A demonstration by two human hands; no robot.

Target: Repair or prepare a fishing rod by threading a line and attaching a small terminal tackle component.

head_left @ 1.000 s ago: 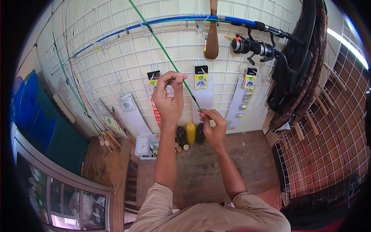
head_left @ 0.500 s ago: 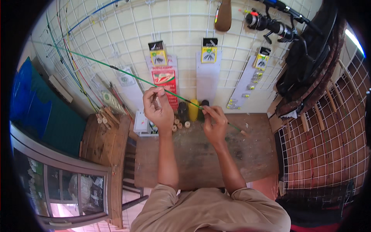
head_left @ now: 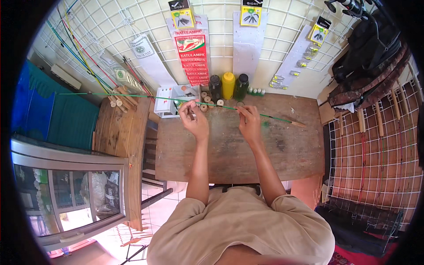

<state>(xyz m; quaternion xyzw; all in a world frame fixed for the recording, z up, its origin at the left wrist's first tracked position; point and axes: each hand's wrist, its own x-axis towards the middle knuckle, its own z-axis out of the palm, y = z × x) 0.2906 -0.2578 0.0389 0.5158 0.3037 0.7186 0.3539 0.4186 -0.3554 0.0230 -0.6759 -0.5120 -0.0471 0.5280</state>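
A thin green fishing rod (head_left: 276,118) with a wooden or cork grip at its right end runs across my front, over the table. My left hand (head_left: 194,120) pinches it left of the middle, with the fingertips closed around the shaft. Further right, my right hand (head_left: 250,125) closes thumb and fingers on the same rod, a short way before the grip. The thin tip reaches far left, in front of a blue and teal cloth (head_left: 73,112). Exactly what the fingertips cover on the shaft is hidden.
Beyond the hands on the wooden table (head_left: 194,154) stand dark bottles, a yellow bottle (head_left: 228,86), cork rings (head_left: 203,107) and a white box (head_left: 165,106). Packets hang on a wire grid behind. A side bench (head_left: 121,145) holds several wooden rod handles; a window frame (head_left: 125,190) juts in at lower left.
The rod has swung from a steep slant to nearly level, its tip dropping at the left. Both hands still pinch it. My view has tilted downward, showing more of the table.
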